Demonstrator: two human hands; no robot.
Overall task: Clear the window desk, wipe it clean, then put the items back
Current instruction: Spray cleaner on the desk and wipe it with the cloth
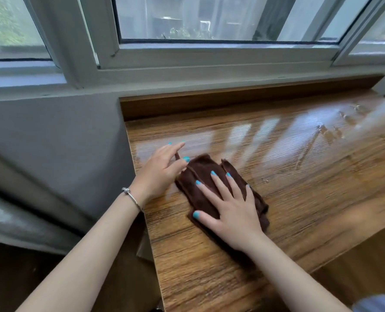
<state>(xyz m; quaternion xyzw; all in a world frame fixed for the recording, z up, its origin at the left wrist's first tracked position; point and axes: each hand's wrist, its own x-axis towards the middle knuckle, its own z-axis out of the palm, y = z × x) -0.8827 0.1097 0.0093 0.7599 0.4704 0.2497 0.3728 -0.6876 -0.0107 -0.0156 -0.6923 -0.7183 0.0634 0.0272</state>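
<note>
A: Where's the cloth (211, 188)?
B: Brown, folded, flat on the bench (299, 176), near its left end, w/ the window (209, 19) beyond the back lip.
A: How to wipe well?
B: I'd keep the palm flat, even pressure, overlapping strokes w/ the grain, right up to the left edge & back lip. Far side from the cloth looks wet/streaky, so maybe a drier pass there.
A: Hands?
B: Right hand (229, 208) is spread, fingers straight, pressing down on the cloth. Left hand (160, 174) sits just left of the cloth, fingers mostly extended; thumb & a finger seem to pinch a thin loop at the cloth's corner. Forearms reach in from the near edge. Nothing else on the bench; putting items back isn't started.
</note>
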